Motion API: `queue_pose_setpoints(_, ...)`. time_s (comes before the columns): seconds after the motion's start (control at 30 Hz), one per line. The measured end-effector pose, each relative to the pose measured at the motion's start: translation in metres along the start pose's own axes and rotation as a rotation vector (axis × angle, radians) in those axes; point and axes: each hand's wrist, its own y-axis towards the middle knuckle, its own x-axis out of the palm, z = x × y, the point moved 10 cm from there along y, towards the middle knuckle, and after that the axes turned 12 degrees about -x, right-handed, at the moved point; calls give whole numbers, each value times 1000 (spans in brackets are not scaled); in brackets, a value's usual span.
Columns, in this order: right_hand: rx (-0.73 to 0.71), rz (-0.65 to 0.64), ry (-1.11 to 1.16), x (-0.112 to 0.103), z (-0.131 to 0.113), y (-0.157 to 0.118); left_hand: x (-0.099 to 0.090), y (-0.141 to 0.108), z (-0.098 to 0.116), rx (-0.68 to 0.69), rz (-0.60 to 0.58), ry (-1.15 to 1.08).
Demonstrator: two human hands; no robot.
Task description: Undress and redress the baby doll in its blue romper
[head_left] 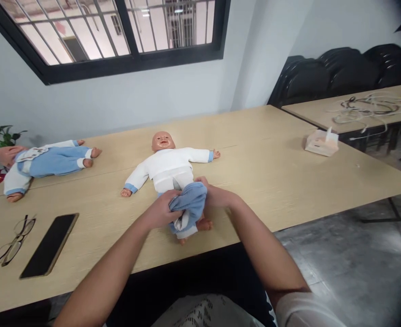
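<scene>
A baby doll (163, 141) lies on its back on the table, its feet toward me. It wears a white top (168, 162) with blue cuffs, and both its arms are spread. Blue doll pants (193, 197) are bunched around its legs, with white cuffs at the bottom. My left hand (163, 209) grips the pants from the left side, fingers closed on the cloth. On the other side my right hand (212, 190) is closed on the pants' upper edge, its fingertips partly hidden. The doll's bare feet (204, 224) show below the cloth.
A second doll (61, 161) in blue overalls lies at the left, beside a potted plant (3, 136). Eyeglasses (15, 243) and a phone (51, 245) rest near the front left. A tissue pack (322, 142) sits at the right; cables (370, 109) lie on another table.
</scene>
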Motion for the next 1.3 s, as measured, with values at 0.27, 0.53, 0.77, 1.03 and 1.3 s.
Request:
queue_pose_setpoints(0.27,255,326,299,-40,21,-2,27,-24,47,458,-147,315)
queue_pose_setpoints(0.53,85,113,723,-3,-24,2,29,-25,50,390,-84,361)
queue_pose_setpoints(0.77,113,12,605,14,-16,-2,17,-26,38,382,25,251)
queue_pose_setpoints(1.03,0,176,379,7,-6,12,-42,-49,41,396,757,100)
queue_pose_setpoints(1.3,-33,303,461,4,-6,15,-30,-40,55,452,504,221)
